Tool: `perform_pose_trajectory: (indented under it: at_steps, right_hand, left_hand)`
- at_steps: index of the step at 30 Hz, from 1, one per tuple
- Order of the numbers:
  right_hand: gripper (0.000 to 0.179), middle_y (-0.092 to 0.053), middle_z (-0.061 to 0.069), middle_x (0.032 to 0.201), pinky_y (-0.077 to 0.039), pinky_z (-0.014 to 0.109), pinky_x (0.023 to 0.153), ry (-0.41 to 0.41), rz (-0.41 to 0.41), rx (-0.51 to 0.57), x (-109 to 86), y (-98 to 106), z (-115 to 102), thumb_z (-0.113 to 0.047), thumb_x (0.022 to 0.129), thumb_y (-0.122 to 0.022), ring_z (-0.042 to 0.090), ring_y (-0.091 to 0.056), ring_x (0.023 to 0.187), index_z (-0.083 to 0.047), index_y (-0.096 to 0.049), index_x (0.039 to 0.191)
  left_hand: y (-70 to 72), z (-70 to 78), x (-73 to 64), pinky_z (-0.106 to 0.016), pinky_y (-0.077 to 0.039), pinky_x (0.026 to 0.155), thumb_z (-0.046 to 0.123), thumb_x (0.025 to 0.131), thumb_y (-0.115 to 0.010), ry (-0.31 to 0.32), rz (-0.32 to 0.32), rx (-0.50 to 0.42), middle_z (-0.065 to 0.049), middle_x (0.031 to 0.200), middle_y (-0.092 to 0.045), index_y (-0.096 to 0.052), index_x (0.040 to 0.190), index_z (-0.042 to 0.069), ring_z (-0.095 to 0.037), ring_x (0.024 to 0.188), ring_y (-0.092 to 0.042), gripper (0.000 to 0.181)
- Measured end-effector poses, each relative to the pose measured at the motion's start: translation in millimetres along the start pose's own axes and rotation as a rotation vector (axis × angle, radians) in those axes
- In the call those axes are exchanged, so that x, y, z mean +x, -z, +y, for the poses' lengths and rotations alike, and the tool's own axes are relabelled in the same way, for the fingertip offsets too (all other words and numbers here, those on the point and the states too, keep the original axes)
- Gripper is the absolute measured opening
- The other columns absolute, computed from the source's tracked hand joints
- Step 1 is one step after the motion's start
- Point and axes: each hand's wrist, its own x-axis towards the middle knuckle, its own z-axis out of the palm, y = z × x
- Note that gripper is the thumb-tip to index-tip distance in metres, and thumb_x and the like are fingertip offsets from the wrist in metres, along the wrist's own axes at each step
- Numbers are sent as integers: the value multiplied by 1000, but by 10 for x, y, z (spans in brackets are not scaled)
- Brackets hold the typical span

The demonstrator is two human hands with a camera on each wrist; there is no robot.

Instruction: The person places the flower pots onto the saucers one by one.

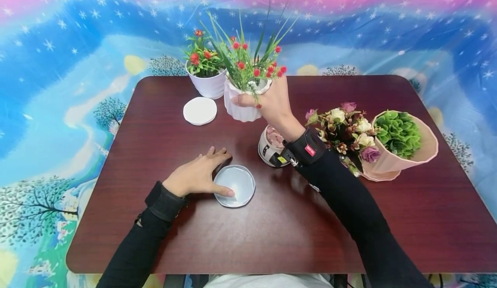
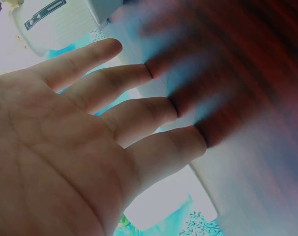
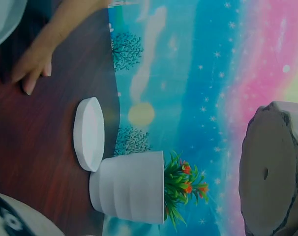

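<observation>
My right hand grips a white ribbed flowerpot by its side, thumb across the front. Grass blades and small red flowers grow from it. The right wrist view shows the pot's underside with a drain hole, raised off the table. My left hand rests on the table with fingers extended; its thumb lies over a grey-blue saucer. In the left wrist view the fingers are spread and straight. Beyond the hands, a white saucer lies beside a white pot of red-orange flowers.
A printed pot with pinkish contents stands under my right wrist. To the right are a cluster of cream and purple roses and a tilted pink pot holding a green plant. A patterned cloth hangs behind the table.
</observation>
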Motion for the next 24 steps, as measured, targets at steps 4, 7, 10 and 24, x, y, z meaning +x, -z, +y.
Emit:
perform_pose_trajectory:
  at_steps: [4, 7, 10, 24]
  right_hand:
    - [73, -76, 14, 113, -53, 32, 92, 15, -36, -7, -112, 23, 43, -22, 62, -95, 16, -70, 101, 3, -70, 125]
    - [73, -76, 13, 113, -53, 32, 92, -9, -38, -7, -155, 39, 66, -23, 61, -94, 16, -70, 101, 2, -71, 126]
    - [75, -76, 11, 115, -53, 32, 94, -37, -41, -14, -181, 46, 73, -23, 59, -95, 16, -70, 103, 0, -72, 127]
    - [82, -71, 12, 122, -50, 40, 101, 21, -249, -187, -485, 95, 55, -37, 66, -93, 24, -67, 111, -1, -67, 134]
  left_hand:
    - [-29, 4, -7, -71, -26, 121, 72, 77, -83, 1, -14, 2, -20, 170, -36, -46, 162, 6, -50, 159, -21, 113]
    - [-33, 9, -4, -71, -27, 120, 72, 77, -83, 2, -13, 9, -20, 169, -37, -46, 162, 6, -49, 159, -21, 113]
    - [-21, 9, 2, -71, -27, 120, 71, 76, -83, 4, -6, 15, -19, 169, -37, -47, 162, 7, -49, 159, -22, 113]
    - [9, 7, -20, -72, -27, 120, 72, 76, -85, 13, -5, 22, -19, 171, -34, -42, 164, 8, -48, 159, -19, 117]
